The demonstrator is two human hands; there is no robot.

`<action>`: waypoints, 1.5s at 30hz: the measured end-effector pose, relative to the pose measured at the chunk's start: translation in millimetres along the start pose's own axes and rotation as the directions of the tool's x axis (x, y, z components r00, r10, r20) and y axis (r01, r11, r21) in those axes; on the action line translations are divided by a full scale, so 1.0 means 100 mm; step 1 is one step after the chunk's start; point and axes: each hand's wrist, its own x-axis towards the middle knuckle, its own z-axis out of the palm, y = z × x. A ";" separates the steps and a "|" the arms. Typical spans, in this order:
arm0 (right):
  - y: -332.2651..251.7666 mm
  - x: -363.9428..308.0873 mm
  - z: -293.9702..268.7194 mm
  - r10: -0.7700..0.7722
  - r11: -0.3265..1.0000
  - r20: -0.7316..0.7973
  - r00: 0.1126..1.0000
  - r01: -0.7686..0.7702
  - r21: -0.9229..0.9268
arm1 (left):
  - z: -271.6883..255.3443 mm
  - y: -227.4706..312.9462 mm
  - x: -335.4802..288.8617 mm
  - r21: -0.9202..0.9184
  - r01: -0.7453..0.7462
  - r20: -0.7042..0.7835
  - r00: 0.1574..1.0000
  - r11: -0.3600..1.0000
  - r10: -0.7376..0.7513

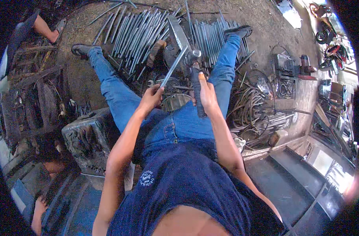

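My left hand (151, 99) is closed around the lower end of a thin metal rod (172, 70). The rod slants up and away, its far end at the near end of a flat steel bar (178, 34); whether they touch I cannot tell. In my right hand (206, 93) is a hammer (196, 88), gripped by its black wrapped handle. The hammer's metal head points away from me, just right of the rod's far end. A rounded metal plate (175, 102) lies between my thighs, partly behind my left hand.
Many similar rods lie in a left pile (138, 37) and a right pile (211, 37) between my feet. A wooden block (156, 53) sits by the left pile. Bent rods (248, 104) tangle at right. A dark block (89, 137) stands at left. Another person's foot (59, 30) shows far left.
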 end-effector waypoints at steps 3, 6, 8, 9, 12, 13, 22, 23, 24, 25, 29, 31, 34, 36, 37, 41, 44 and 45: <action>0.48 0.34 -0.06 -0.009 0.991 -0.131 0.991 -0.008 -0.130 | -0.07 -0.41 0.27 0.172 -0.177 -0.078 0.978 0.969 0.192; 0.11 0.17 -0.09 0.120 0.974 0.034 0.992 -0.124 0.190 | -0.10 -0.38 0.29 0.179 -0.184 0.073 0.982 0.966 0.173; -0.19 0.12 -0.17 0.068 0.975 0.017 0.998 -0.070 0.211 | -0.11 -0.15 0.15 0.103 -0.106 0.133 0.987 0.989 0.092; -0.35 0.09 -0.22 0.023 0.974 0.011 1.000 -0.025 0.225 | -0.13 -0.07 0.07 0.027 -0.012 0.187 0.982 1.000 0.006; -1.03 -0.16 -0.32 -0.330 0.909 -0.091 0.940 0.342 0.237 | -0.08 -0.08 -0.01 -0.021 0.043 0.089 0.995 0.999 -0.041; -1.21 -0.16 -0.33 -0.411 0.864 -0.145 0.900 0.436 0.253 | -0.07 -0.07 0.01 0.011 0.058 0.045 0.997 0.998 -0.058; -0.01 0.70 0.14 0.113 0.967 0.041 0.993 -0.119 0.224 | -0.15 -0.06 0.05 0.142 -0.087 -0.051 0.994 0.986 0.095; -0.05 0.56 0.04 0.146 0.951 0.083 0.986 -0.163 0.263 | -0.10 -0.03 0.05 0.201 -0.147 -0.059 0.985 0.969 0.162; 0.00 0.42 0.02 0.156 0.948 0.083 0.984 -0.172 0.266 | -0.12 0.02 0.15 0.274 -0.211 -0.061 0.970 0.938 0.236; 0.05 0.30 -0.01 0.140 0.963 0.055 0.989 -0.149 0.223 | -0.11 -0.03 0.08 0.276 -0.203 -0.057 0.972 0.939 0.227; 0.43 0.47 -0.12 -0.018 0.999 -0.127 0.992 0.021 0.027 | -0.08 -0.17 0.11 0.138 0.012 0.003 1.000 0.990 -0.012; 0.46 0.49 -0.07 -0.016 1.000 -0.122 0.992 0.016 -0.002 | -0.21 -0.69 0.36 0.111 -0.130 -0.082 0.987 0.985 0.139; 0.23 0.35 -0.15 0.058 0.992 -0.058 0.997 -0.051 0.115 | -0.07 -0.39 0.25 0.300 -0.279 -0.007 0.956 0.912 0.294; -0.12 0.24 -0.19 0.071 0.989 -0.052 0.996 -0.063 0.135 | -0.08 -0.34 0.13 0.101 -0.164 0.039 0.986 0.981 0.161; -0.24 0.25 -0.23 0.087 0.985 -0.053 0.995 -0.077 0.156 | -0.08 -0.31 0.11 -0.095 -0.024 0.117 0.992 0.995 0.035; -1.09 -0.09 -0.33 -0.373 0.914 -0.130 0.919 0.388 0.121 | -0.05 -0.06 -0.05 0.016 -0.006 -0.013 1.000 1.000 0.006; -1.32 -0.02 -0.31 -0.490 0.825 -0.219 0.844 0.530 0.197 | -0.04 -0.12 0.02 0.038 -0.008 -0.011 1.000 0.999 0.008; -1.22 0.08 -0.25 -0.489 0.825 -0.228 0.842 0.531 0.191 | -0.04 -0.09 0.02 0.047 -0.006 -0.014 1.000 0.999 0.006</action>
